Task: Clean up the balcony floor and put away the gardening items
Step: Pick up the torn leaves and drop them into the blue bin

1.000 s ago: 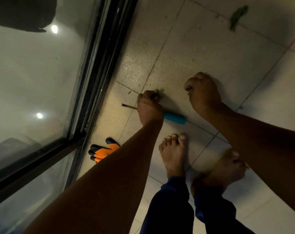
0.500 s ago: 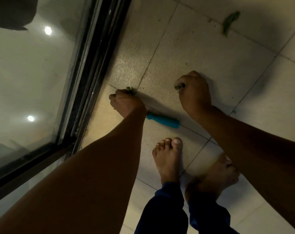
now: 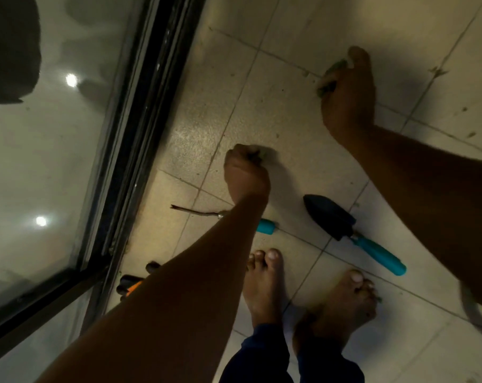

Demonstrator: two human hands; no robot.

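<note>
Both hands are fisted over the tiled floor [image 3: 289,78]: left hand [image 3: 246,172] and right hand [image 3: 347,89] each grip green scraps; a trowel [image 3: 344,225] and weeder [image 3: 266,226] lie near bare feet

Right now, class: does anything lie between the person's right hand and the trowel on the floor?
Nothing visible does. The right hand is curled round green scraps, up the tiles from the trowel; only bare tiled floor lies between them. But that hand is already full.
</note>
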